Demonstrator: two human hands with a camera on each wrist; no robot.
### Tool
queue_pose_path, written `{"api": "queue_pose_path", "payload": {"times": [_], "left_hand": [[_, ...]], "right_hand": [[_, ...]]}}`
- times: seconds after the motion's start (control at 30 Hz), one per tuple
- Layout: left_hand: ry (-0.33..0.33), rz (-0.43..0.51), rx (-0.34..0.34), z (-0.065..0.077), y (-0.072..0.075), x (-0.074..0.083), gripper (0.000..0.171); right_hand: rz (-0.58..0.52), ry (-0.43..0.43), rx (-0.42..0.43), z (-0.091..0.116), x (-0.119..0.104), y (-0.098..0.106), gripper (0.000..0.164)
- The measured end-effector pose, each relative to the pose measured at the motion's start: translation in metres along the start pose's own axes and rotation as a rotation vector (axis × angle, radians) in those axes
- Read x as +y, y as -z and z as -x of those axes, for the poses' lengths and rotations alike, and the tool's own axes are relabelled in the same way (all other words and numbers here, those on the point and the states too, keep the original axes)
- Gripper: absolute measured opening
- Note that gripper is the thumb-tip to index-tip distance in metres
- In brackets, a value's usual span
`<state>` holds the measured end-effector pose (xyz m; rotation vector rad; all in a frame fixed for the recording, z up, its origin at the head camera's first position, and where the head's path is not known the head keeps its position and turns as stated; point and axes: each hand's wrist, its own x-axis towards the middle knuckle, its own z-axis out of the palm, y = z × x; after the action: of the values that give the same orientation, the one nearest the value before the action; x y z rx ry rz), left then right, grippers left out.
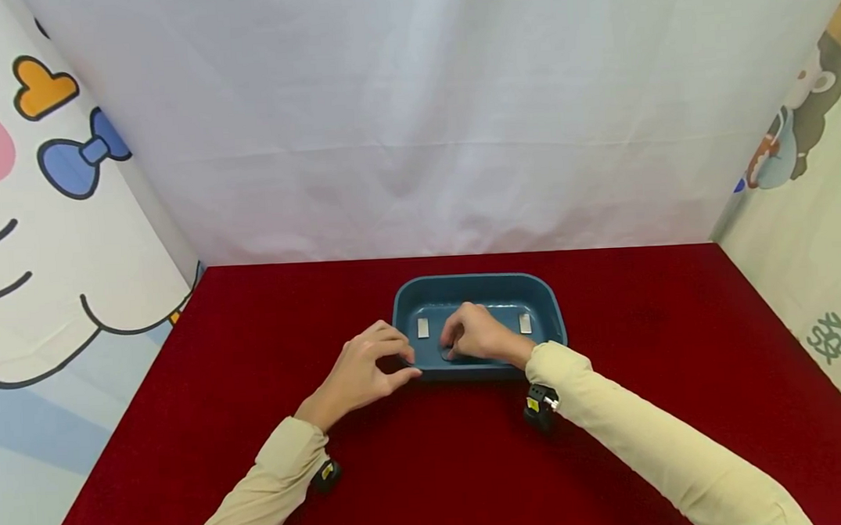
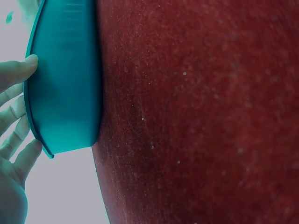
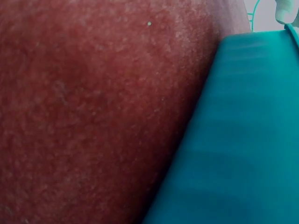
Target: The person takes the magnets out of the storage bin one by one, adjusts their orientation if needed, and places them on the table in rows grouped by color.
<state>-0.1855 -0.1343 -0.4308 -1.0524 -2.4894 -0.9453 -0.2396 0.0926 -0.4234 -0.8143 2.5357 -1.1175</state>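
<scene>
A blue plastic basin [image 1: 478,285] with rounded corners sits on the red-covered table. My left hand [image 1: 369,366] grips its rim at the near left corner; in the left wrist view the thumb [image 2: 28,65] lies against the outside, with the other fingers behind the rim. Over the near wall reaches my right hand [image 1: 474,334], fingers curled down to the basin floor. Something small and dark bluish shows at those fingertips, too hidden to make out. On the floor lie two small silvery rectangular pieces, a left one [image 1: 422,328] and a right one [image 1: 525,323].
The red cloth [image 1: 295,307] covers the table around the basin. Behind it hangs a white curtain [image 1: 415,137], with cartoon-printed sheets at the left [image 1: 31,232] and right [image 1: 816,276]. Each wrist carries a small black camera.
</scene>
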Motion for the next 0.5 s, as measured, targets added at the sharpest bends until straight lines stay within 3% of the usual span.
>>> {"api": "queue_pose_path", "payload": {"times": [0.5], "left_hand": [[0.000, 0.005, 0.013, -0.0004, -0.0011, -0.0003, 0.014]], "right_hand": [[0.087, 0.060, -0.019, -0.0047, 0.0011, -0.0026, 0.013]]}}
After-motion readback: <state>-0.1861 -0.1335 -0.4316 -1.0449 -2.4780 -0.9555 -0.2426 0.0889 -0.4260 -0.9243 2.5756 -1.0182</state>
